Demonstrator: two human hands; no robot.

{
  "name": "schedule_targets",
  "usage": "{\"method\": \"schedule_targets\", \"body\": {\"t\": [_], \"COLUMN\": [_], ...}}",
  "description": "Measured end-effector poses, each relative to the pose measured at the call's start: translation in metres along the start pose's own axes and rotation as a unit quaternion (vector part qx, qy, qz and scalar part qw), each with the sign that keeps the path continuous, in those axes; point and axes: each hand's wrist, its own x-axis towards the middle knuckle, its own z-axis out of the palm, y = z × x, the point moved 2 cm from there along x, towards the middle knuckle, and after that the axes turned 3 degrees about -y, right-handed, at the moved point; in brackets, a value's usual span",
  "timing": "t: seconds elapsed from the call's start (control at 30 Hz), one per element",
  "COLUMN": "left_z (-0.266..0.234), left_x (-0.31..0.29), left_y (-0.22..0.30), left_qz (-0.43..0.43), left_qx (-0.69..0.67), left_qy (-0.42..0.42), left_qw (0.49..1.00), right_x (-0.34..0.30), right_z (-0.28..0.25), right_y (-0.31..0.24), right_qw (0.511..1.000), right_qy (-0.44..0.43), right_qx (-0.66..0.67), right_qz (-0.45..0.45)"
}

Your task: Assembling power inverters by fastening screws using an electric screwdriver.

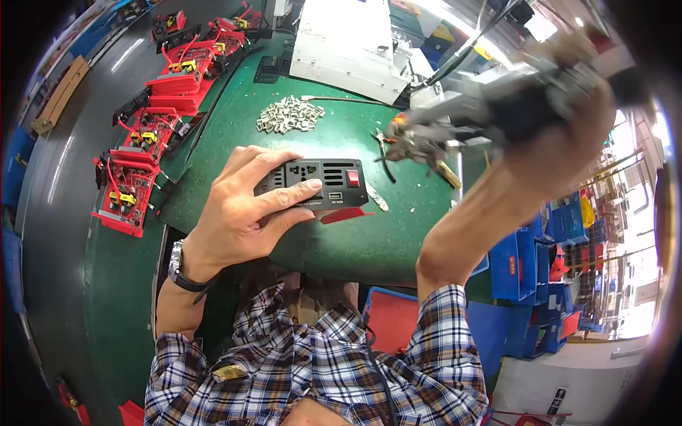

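My left hand (245,202) is closed around a power inverter (344,186). Its black end panel faces up, showing a socket, vent slots, a USB port and a red rocker switch; a red edge of the casing shows below. Fingers lie across the socket side, thumb along the near edge. Raised at the upper right, my right hand (568,138) grips a grey and black hand tool (522,103), smeared by motion, so its exact kind is unclear. On the green bench below the tool are pliers (384,153) and a yellowish handle (449,175).
A pile of small pale parts (290,115) lies on the green bench (327,248), with a white metal box (344,46) behind it. Red casings with circuit boards (135,181) line the left side. Blue bins (515,266) stand at right; a red-lined tray (391,323) is near my lap.
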Motion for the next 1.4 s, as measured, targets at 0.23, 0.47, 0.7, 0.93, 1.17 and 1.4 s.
{"method": "schedule_targets", "body": {"t": [0.23,0.47,0.7,0.93,1.17,1.4], "left_z": [0.002,0.003,0.003,0.002,0.004,-0.004], "left_x": [-0.002,-0.001,-0.001,0.0,-0.005,-0.026], "left_y": [-0.002,-0.001,-0.001,-0.001,0.002,-0.009], "left_qz": [0.003,-0.003,0.001,0.004,-0.001,-0.084], "left_qx": [0.007,0.004,0.007,0.01,0.011,-0.037], "left_qy": [0.001,-0.002,-0.004,0.007,0.009,0.165], "left_qw": [1.0,1.0,1.0,1.0,1.0,0.982], "right_x": [0.028,0.0,-0.014,-0.011,-0.015,0.054], "right_z": [-0.026,-0.011,0.0,0.002,0.009,-0.04], "right_y": [-0.038,-0.048,-0.061,-0.069,-0.054,-0.052], "right_qw": [0.672,0.855,0.87,0.88,0.928,0.843], "right_qy": [0.084,-0.029,-0.036,-0.045,0.009,-0.001], "right_qx": [0.714,0.513,0.47,0.427,0.343,0.536], "right_qz": [0.177,0.068,0.147,0.203,0.142,0.043]}}
